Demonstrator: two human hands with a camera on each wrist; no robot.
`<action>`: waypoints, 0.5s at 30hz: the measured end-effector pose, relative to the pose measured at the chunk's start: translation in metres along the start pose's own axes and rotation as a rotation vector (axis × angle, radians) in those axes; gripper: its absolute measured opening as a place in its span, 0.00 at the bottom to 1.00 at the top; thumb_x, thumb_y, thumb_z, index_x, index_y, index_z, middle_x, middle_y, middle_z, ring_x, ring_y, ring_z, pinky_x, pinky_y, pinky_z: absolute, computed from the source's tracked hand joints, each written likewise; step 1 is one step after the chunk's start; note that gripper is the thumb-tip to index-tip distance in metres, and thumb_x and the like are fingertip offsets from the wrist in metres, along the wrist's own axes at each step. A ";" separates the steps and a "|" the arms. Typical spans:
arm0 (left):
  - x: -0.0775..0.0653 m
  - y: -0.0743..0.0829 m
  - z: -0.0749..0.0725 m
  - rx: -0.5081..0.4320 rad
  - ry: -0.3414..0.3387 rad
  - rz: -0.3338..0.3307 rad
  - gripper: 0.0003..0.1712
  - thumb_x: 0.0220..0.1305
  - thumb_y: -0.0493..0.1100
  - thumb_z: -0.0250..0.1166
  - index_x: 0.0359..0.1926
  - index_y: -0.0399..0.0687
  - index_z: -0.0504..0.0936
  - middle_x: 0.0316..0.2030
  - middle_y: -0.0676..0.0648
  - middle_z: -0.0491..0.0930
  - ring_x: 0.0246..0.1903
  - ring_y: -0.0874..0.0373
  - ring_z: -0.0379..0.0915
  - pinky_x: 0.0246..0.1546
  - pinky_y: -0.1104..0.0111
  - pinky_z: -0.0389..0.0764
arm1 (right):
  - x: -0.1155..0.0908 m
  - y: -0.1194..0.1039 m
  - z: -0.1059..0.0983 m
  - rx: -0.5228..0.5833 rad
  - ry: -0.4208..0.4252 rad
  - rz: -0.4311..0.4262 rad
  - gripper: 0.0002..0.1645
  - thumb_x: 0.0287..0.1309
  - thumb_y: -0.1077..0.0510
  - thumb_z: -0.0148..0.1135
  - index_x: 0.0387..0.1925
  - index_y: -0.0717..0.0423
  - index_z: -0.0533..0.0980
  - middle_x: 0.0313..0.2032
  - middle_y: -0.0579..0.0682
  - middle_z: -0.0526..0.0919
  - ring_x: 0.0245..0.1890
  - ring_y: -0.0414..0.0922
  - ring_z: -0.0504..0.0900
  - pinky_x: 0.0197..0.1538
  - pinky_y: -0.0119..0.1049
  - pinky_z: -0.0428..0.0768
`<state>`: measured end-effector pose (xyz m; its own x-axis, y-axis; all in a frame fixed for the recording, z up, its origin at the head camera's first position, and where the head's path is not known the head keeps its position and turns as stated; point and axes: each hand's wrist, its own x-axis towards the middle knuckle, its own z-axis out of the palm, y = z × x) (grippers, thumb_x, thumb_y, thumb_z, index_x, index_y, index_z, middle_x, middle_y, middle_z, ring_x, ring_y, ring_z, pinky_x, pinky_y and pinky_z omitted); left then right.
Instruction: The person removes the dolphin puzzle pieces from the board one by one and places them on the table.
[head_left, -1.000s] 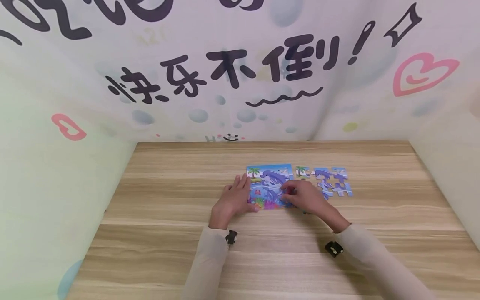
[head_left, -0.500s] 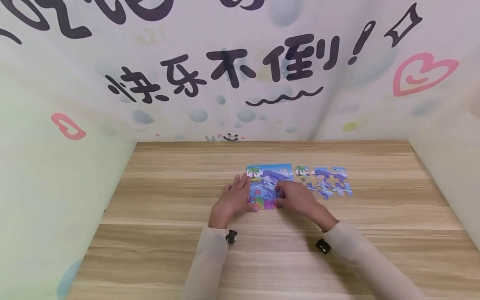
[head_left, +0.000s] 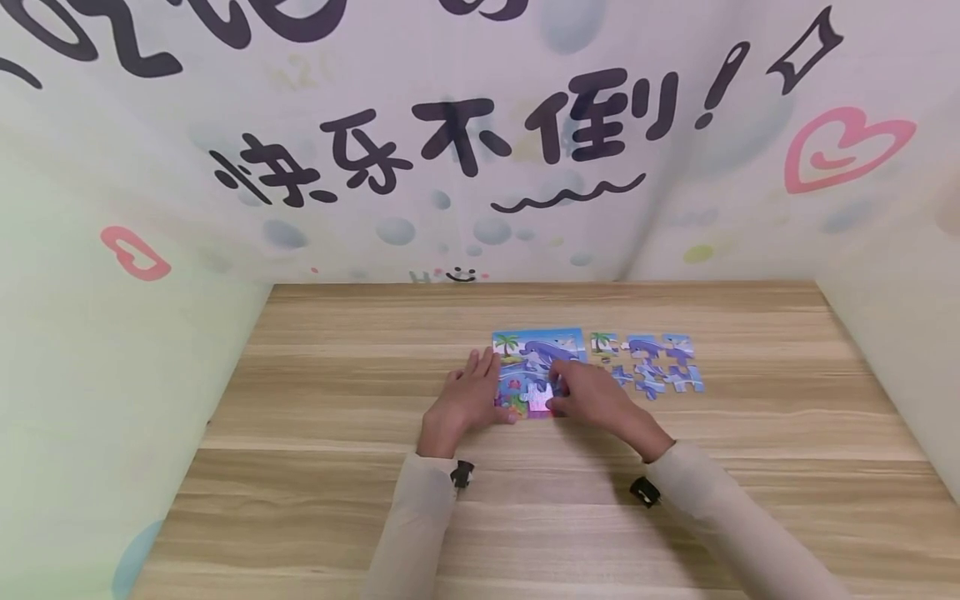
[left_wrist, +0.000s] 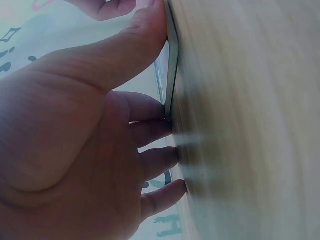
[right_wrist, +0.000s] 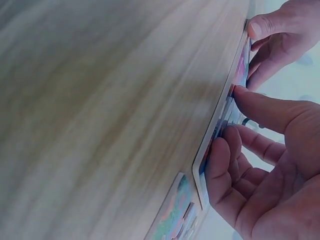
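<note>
A dolphin puzzle board (head_left: 543, 352) lies flat on the wooden table. My left hand (head_left: 467, 400) rests along its left edge, fingers spread and thumb on the near corner; in the left wrist view the fingertips touch the table beside the board's edge (left_wrist: 172, 65). Over the board's near right part, my right hand (head_left: 597, 396) pinches a jigsaw piece (head_left: 537, 398) between thumb and curled index finger. That piece shows shiny and pale against the picture. The right hand hides the board's lower right area.
Several loose puzzle pieces (head_left: 682, 378) with dolphin parts lie just right of the board. A palm-tree piece (head_left: 602, 342) sits closest to its upper right corner. A printed cloth wall (head_left: 360, 242) stands behind the table (head_left: 337, 367).
My right hand has moved left over the board, uncovering loose pieces on the right. The jigsaw piece at its fingertips now catches the light. My left hand has stayed in place.
</note>
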<state>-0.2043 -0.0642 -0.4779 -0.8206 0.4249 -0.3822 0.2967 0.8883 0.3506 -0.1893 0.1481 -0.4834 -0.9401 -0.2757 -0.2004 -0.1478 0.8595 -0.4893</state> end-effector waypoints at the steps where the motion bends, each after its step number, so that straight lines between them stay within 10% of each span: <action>1: 0.000 0.000 0.000 0.001 0.001 -0.001 0.58 0.61 0.61 0.67 0.79 0.44 0.44 0.79 0.45 0.38 0.78 0.48 0.30 0.76 0.49 0.47 | 0.000 0.000 -0.001 0.008 0.001 -0.006 0.14 0.57 0.54 0.71 0.41 0.53 0.77 0.33 0.49 0.82 0.29 0.44 0.76 0.34 0.38 0.77; 15: 0.001 -0.001 0.001 -0.001 -0.002 0.001 0.58 0.62 0.61 0.67 0.79 0.43 0.43 0.79 0.44 0.37 0.78 0.48 0.30 0.76 0.49 0.46 | -0.002 0.011 -0.003 0.197 -0.005 -0.057 0.08 0.61 0.63 0.65 0.41 0.54 0.75 0.34 0.50 0.85 0.31 0.43 0.79 0.34 0.36 0.78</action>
<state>-0.2047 -0.0645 -0.4789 -0.8193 0.4260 -0.3837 0.2969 0.8878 0.3518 -0.1898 0.1599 -0.4856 -0.9302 -0.3240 -0.1722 -0.1368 0.7417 -0.6567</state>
